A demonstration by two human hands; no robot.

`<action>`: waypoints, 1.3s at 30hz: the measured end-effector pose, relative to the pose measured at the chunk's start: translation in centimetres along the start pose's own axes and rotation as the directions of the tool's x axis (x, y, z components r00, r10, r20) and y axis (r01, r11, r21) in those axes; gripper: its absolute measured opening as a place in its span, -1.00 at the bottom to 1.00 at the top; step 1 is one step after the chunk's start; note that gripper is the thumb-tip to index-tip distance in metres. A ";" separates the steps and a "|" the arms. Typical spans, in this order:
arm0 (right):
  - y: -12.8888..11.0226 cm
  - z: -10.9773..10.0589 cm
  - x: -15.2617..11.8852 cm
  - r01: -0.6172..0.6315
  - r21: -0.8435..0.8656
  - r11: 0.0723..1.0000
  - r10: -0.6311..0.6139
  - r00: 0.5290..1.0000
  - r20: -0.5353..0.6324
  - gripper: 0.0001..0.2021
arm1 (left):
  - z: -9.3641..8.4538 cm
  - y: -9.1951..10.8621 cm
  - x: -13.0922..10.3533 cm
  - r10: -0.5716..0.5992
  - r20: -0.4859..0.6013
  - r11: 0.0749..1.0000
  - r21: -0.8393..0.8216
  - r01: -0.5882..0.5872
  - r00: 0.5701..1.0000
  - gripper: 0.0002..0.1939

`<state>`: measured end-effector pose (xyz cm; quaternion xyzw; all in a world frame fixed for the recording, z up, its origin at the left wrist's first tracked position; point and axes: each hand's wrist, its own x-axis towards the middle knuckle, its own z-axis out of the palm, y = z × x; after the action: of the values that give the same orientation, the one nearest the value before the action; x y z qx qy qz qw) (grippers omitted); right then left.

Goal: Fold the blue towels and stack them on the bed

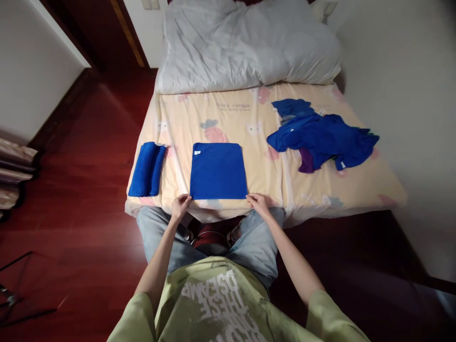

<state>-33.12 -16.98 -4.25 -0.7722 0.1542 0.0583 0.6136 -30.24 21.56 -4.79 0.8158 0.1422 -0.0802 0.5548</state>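
A square blue cloth (pixel 218 172) lies flat on the bed, a small white tag near its far left corner. My left hand (pixel 181 206) pinches its near left corner, and my right hand (pixel 258 203) pinches the near right corner. To the left lie rolled or folded blue cloths (pixel 147 170), side by side. A loose heap of crumpled blue cloths (pixel 320 137) rests on the right part of the bed, with a purple piece (pixel 306 160) showing at its near side.
The bed (pixel 221 114) has a pale yellow printed sheet. A bunched white quilt (pixel 249 47) covers its far end. My knees are against the near edge. Part of a black stand (pixel 10 299) is on the floor at lower left.
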 end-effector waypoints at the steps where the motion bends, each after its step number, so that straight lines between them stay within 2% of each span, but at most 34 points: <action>1: 0.0 -0.1 0.0 -0.011 0.015 1.000 0.011 1.000 0.000 -0.44 | -0.2 0.2 0.0 0.007 0.014 1.000 -0.012 -0.007 1.000 -0.44; 6: -0.1 -0.8 -0.2 -0.063 0.064 0.996 0.062 0.998 0.014 -0.50 | -1.4 1.1 -1.3 0.036 0.062 0.999 -0.015 -0.035 0.997 -0.43; 13: 0.4 -2.4 -1.8 0.000 -0.097 0.995 0.021 0.978 0.208 -0.58 | -3.0 0.1 -4.9 0.047 0.101 0.994 0.099 -0.057 0.994 -0.62; 15: 0.6 -2.7 -1.6 0.009 -0.129 0.992 0.021 0.972 0.233 -0.60 | -3.6 0.1 -5.0 0.044 0.109 0.985 0.162 -0.061 0.993 -0.66; 16: 0.6 -2.8 -1.1 0.019 -0.132 0.991 0.009 0.978 0.209 -0.61 | -3.9 0.4 -4.6 0.055 0.091 0.977 0.203 -0.072 0.994 -0.68; 19: -0.9 -2.8 1.7 0.096 -0.157 0.983 -0.097 0.995 -0.002 -0.63 | -4.5 2.9 -1.4 0.185 0.009 0.930 0.322 -0.178 0.983 -0.70; 21: -3.2 -2.4 4.9 0.194 -0.245 0.950 -0.217 0.973 -0.073 -0.66 | -4.3 5.6 2.3 0.295 0.052 0.881 0.373 -0.293 0.954 -0.68; 25: -8.7 -1.0 13.2 0.442 -0.408 0.799 -0.441 0.892 0.103 -0.71 | -2.5 11.0 11.7 0.430 0.211 0.771 0.420 -0.479 0.878 -0.67; 28: -10.9 0.4 19.4 0.538 -0.501 0.677 -0.481 0.840 0.252 -0.70 | -0.5 13.2 18.1 0.475 0.290 0.665 0.500 -0.555 0.830 -0.70; 31: -10.8 1.6 23.9 0.557 -0.574 0.600 -0.387 0.830 0.401 -0.70 | 1.0 13.4 22.3 0.448 0.392 0.555 0.583 -0.594 0.804 -0.71; 34: -9.7 2.1 26.4 0.580 -0.580 0.572 -0.290 0.805 0.518 -0.68 | 1.7 12.3 24.4 0.383 0.496 0.480 0.613 -0.627 0.779 -0.70; 36: -9.2 2.2 27.4 0.580 -0.583 0.569 -0.259 0.800 0.542 -0.66 | 1.6 11.5 25.0 0.368 0.509 0.469 0.621 -0.628 0.778 -0.68; 39: -8.8 1.9 28.3 0.540 -0.601 0.589 -0.222 0.823 0.523 -0.63 | 1.3 10.5 25.4 0.382 0.441 0.511 0.631 -0.584 0.812 -0.67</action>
<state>-3.40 -18.06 -4.41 -0.9361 -0.1818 0.1323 0.2704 -2.77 20.36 -3.31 0.9577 -0.2079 -0.0721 0.1852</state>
